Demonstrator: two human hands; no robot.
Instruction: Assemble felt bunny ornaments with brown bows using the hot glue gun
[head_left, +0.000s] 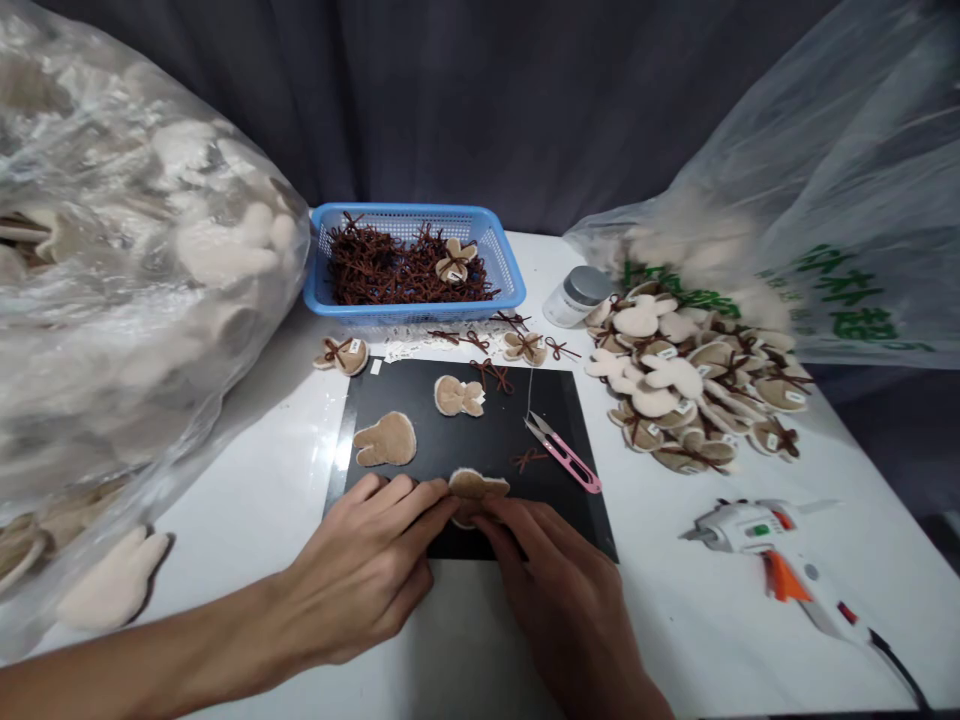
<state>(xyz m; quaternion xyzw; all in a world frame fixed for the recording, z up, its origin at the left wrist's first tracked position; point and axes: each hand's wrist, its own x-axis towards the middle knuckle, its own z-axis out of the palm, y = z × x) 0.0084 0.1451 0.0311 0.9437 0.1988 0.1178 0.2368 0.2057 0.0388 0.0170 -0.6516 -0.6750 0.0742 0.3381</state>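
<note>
My left hand (360, 560) and my right hand (559, 585) meet at the near edge of a black mat (480, 440), fingertips pinched together on a small tan plush bunny piece (474, 485). Two more bunny pieces lie on the mat: one (385, 440) to the left and one (459, 396) further back. Pink thread snips (566, 455) lie on the mat just right of my hands, with a small brown bow (529, 459) beside them.
A blue basket (414, 262) of brown bows stands at the back. A heap of finished bunny pieces (686, 385) lies at the right, with a white glue gun (772, 545) nearer me. Big clear bags (112, 320) of plush pieces flank both sides. A small jar (577, 295) stands behind.
</note>
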